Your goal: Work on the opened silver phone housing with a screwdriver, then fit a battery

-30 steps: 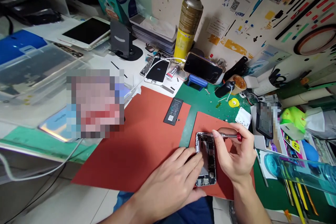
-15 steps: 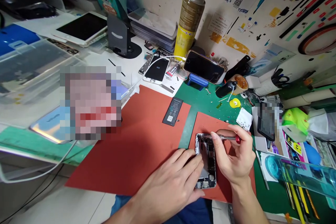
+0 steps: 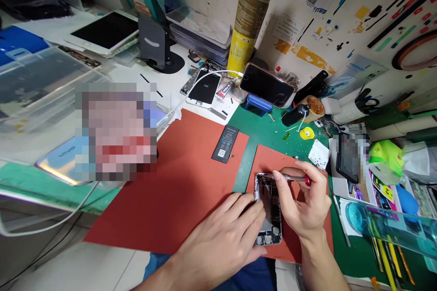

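An opened phone (image 3: 275, 211) with its inner parts showing lies on the red mat (image 3: 153, 209). My left hand (image 3: 223, 232) is closed over its left side, the fingers reaching onto the edge and hiding part of it. In my right hand (image 3: 309, 207) is a slim screwdriver (image 3: 294, 178) with a red end, held almost level between thumb and fingers. Its shaft points left, to the upper part of the phone; the tip is too small to make out clearly. A loose black phone battery (image 3: 225, 144) lies on the mat above my left hand.
A spray can (image 3: 247, 22) stands at the back beside a propped-up phone (image 3: 268, 85). A small black bottle (image 3: 295, 115) and a yellow cap (image 3: 307, 133) are on the green mat. To the right lie a clear blue-tinted bottle (image 3: 396, 227) and several thin tools. A white cable (image 3: 71, 213) hangs at left.
The camera view has shifted very slightly. Both hands, the screwdriver and the opened phone stay in nearly the same place.
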`<state>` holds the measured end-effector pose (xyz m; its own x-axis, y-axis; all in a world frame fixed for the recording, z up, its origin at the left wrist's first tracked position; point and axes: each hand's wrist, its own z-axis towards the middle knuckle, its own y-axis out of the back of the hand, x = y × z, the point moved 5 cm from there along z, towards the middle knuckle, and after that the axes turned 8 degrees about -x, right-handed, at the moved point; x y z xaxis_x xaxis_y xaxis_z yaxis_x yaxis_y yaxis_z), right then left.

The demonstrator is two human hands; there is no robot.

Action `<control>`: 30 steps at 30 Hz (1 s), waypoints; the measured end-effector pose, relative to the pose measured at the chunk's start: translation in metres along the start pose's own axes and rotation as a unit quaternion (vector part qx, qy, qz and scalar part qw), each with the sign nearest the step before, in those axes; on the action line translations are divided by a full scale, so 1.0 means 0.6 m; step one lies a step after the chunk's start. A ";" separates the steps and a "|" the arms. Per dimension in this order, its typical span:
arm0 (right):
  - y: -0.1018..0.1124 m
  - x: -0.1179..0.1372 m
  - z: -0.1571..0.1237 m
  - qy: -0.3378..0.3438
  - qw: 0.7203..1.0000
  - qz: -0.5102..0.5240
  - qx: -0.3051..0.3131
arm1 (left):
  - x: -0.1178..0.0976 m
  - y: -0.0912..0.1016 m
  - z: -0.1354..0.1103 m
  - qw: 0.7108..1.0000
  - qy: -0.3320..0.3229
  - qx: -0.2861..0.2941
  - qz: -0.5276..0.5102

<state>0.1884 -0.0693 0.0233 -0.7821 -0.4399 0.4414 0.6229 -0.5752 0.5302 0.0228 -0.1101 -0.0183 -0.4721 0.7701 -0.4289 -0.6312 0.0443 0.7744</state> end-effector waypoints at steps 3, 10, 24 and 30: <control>0.001 0.001 0.000 0.006 1.000 -0.007 -0.003 | 0.002 -0.001 0.000 1.000 0.002 0.002 -0.003; 0.002 0.015 0.012 0.052 0.997 -0.013 0.050 | 0.001 -0.002 -0.001 1.000 0.003 0.005 -0.004; -0.005 0.026 0.032 0.062 0.988 -0.039 0.136 | -0.001 -0.002 -0.004 1.000 -0.001 -0.007 0.021; -0.009 0.029 0.039 0.070 0.986 -0.038 0.150 | -0.002 0.000 -0.002 1.000 0.002 -0.015 0.019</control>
<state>0.1721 -0.0577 0.0451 -0.8083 -0.5069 0.2997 0.5249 -0.3897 0.7567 0.0228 -0.1117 -0.0185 -0.4981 0.7682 -0.4021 -0.6311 -0.0032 0.7757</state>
